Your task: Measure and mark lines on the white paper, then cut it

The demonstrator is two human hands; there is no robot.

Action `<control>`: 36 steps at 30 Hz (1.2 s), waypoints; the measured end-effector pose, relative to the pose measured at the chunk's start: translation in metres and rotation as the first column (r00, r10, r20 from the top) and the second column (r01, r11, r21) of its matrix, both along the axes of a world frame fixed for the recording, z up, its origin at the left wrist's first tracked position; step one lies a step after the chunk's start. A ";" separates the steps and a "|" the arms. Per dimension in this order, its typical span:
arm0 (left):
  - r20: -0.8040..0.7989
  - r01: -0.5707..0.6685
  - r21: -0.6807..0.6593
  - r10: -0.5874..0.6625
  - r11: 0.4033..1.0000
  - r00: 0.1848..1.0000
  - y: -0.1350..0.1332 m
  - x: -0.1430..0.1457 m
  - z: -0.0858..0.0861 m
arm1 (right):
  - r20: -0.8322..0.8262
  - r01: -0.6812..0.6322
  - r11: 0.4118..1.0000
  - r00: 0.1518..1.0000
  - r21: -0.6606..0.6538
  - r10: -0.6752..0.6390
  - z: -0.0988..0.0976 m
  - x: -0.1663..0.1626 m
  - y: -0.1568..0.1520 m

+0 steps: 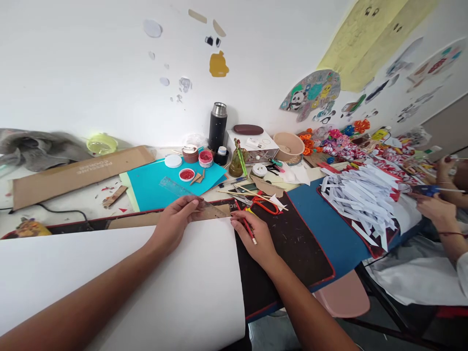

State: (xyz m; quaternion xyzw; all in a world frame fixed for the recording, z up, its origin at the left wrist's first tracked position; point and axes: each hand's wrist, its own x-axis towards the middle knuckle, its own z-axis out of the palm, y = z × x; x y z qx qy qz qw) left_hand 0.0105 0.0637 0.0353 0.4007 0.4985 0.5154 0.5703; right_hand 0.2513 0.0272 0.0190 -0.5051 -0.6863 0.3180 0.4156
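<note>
A large white paper sheet spreads over the near left and curls down past the table's front edge. At its far edge, my left hand is closed on a clear plastic ruler, which slants down to the right toward the sheet's corner. My right hand is by that corner, its fingertips near the ruler's end. A red pencil is held in it, with the white eraser end toward me. Under the sheet's right part lies a dark cutting mat. Orange-handled scissors rest on the mat just beyond my right hand.
Open paint tubs stand on turquoise paper. A black flask stands by the wall. To the right, many white paper strips are piled up. A co-worker's hand holds a blue glue gun at far right.
</note>
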 end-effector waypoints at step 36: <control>-0.939 0.467 0.280 0.137 0.839 0.316 -0.009 -0.034 -0.021 | -0.146 0.142 0.986 0.977 -0.084 -0.153 0.008 0.013 0.007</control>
